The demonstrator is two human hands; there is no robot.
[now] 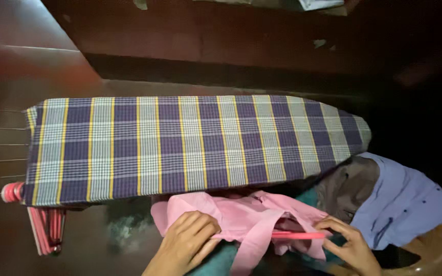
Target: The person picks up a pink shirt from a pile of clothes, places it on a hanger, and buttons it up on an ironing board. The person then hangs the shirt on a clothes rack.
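Left hand (pixel 188 240): fingers curled, bunching the pink garment (pixel 246 220) at its left edge. The garment lies just below the plaid ironing board (pixel 180 145), spanning both hands. Right hand (pixel 351 245): fingertips pinching the garment's bright pink edge. Wrists are cut off; the surroundings are too dark to make out.

You are looking down at an ironing board (pixel 190 145) covered in purple, grey and yellow plaid, lying bare across the view. Just below its near edge, your left hand (pixel 188 240) is gripping a pink garment (pixel 246 220), while your right hand (pixel 349 245) is pinching a thin pink hanger (pixel 297 234) lying across it. To the right, a light blue shirt (pixel 405 204) and a brown cloth (pixel 346 186) are draping over a wooden chair (pixel 438 250).
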